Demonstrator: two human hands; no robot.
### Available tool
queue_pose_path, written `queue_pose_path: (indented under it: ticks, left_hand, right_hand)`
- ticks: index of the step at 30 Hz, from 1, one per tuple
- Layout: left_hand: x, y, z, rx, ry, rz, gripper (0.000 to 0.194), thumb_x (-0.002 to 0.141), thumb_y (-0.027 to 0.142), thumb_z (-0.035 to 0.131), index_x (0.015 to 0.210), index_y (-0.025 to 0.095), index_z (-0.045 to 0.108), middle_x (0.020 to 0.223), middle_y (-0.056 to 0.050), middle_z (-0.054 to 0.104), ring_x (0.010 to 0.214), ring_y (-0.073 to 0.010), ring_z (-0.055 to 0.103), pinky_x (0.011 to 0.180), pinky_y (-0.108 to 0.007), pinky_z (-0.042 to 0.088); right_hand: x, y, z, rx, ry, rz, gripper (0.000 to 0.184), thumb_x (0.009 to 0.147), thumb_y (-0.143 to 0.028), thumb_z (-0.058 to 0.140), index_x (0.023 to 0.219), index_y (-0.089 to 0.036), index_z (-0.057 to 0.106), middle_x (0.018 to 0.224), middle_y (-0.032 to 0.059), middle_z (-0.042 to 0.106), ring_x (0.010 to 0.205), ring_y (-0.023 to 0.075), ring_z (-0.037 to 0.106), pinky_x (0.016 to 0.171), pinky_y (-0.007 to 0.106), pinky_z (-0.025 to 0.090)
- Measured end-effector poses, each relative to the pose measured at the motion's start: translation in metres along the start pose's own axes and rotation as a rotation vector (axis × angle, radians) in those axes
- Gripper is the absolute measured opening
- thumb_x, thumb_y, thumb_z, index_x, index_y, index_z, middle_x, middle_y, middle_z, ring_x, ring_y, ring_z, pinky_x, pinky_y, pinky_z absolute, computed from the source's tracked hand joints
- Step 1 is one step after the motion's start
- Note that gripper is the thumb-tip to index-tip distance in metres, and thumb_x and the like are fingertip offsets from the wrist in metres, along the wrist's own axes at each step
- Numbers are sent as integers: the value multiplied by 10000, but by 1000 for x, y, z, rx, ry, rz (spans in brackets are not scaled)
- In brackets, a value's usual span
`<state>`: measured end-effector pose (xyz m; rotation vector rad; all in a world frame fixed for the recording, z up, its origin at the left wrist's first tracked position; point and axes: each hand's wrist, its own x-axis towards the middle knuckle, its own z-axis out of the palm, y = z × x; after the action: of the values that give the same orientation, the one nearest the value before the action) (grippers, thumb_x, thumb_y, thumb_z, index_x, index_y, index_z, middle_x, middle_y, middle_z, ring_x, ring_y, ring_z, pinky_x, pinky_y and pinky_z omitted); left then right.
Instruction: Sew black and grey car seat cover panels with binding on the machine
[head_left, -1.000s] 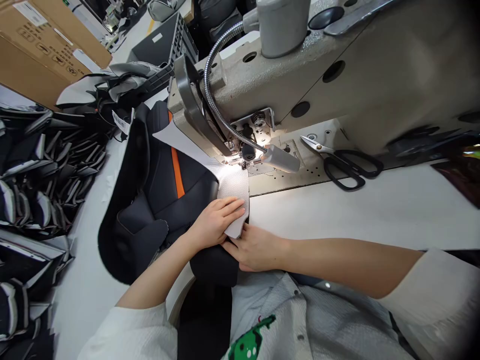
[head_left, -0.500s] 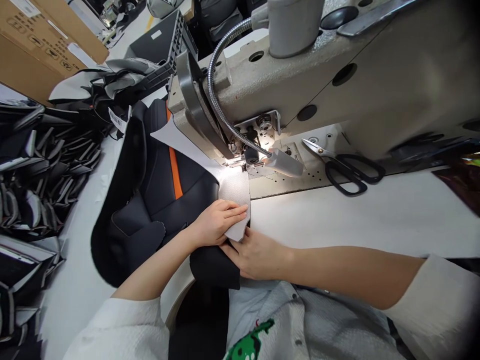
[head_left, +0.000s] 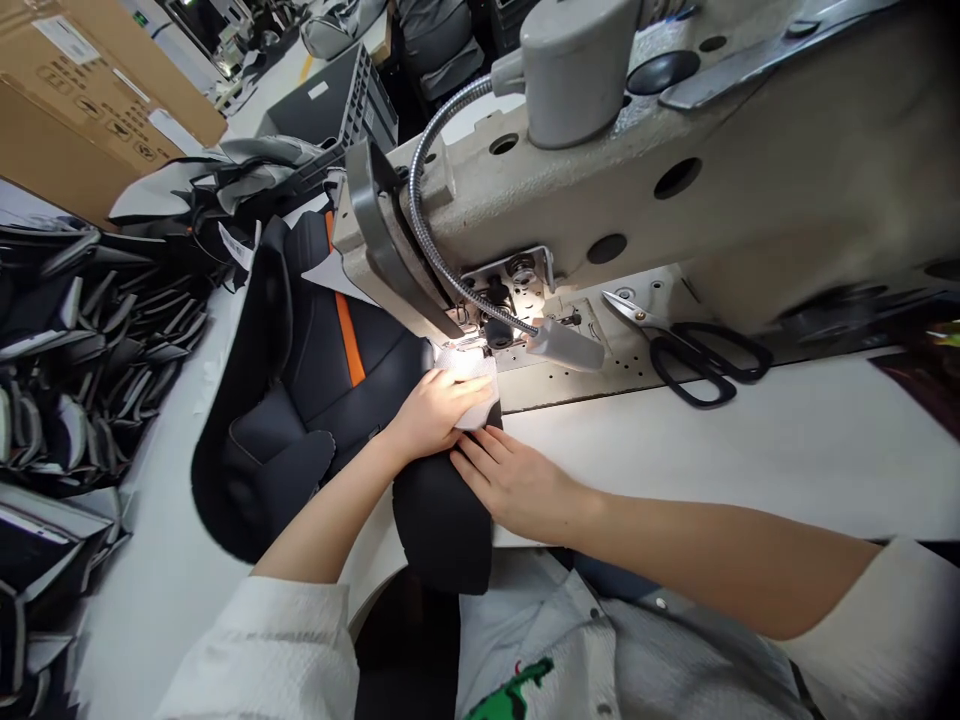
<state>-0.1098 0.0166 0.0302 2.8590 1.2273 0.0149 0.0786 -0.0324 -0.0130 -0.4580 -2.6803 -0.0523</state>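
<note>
My left hand (head_left: 437,412) lies flat over the light grey fabric piece (head_left: 477,412), fingers stretched across it just below the lit needle area of the sewing machine (head_left: 480,215). Under the grey piece is a black seat cover (head_left: 300,400) with an orange stripe (head_left: 348,338); it spreads out to the left of the machine. My right hand (head_left: 521,485) rests with fingers extended on the cover's black flap (head_left: 450,520), at the lower end of the grey piece. That flap hangs over the table's front edge. The needle itself cannot be made out.
Black-handled scissors (head_left: 694,350) lie on the machine bed at right. Stacks of black and grey cut pieces (head_left: 97,340) crowd the left side. Behind are a grey crate (head_left: 330,105) and a cardboard box (head_left: 97,100). A flexible lamp (head_left: 566,345) hangs by the needle.
The grey piece and black cover have moved forward toward the needle, and my left hand with them. My right fingers have gone from gripping the grey piece's lower corner to lying flat.
</note>
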Motion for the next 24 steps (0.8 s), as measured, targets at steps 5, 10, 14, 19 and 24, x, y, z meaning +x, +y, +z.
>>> queue_pose_path:
  ticks: [5,10,14,19,24]
  left_hand:
    - [10,-11,2,51,67,43,471,763,94,480,1223,149,566,1295,-81,560,1201,-272,470,971,-435,398]
    - [7,17,1,47,160,-37,323,803,89,458,1050,176,647,1097,-67,662,989,-214,579,813,-355,477]
    - [-1,28,5,10,218,-64,285,865,106,413,989,177,660,938,-60,662,823,-167,567,719,-290,484]
    - [6,2,14,55,246,-34,304,862,134,422,995,202,687,856,-70,619,805,-184,544,721,-310,489]
    - [15,-19,20,79,290,-19,304,855,158,450,1032,212,692,892,-82,610,928,-210,554,816,-363,495]
  right_hand:
    - [1,6,2,-49,44,20,385,890,-142,431,1230,3,540,1237,225,558,1143,312,542,964,451,444]
    - [2,1,-6,-80,90,-36,327,891,-110,399,1138,-11,590,1063,219,644,1003,277,621,894,421,491]
    - [2,-3,-4,-115,83,-5,333,880,-108,393,1110,24,595,1067,253,630,1018,294,613,907,422,489]
    - [5,5,5,-128,88,33,367,876,-107,397,1165,39,569,1180,275,572,1119,316,560,971,435,455]
    - [7,15,7,-120,49,34,361,872,-94,408,1163,30,582,1238,250,546,1172,306,519,999,421,439]
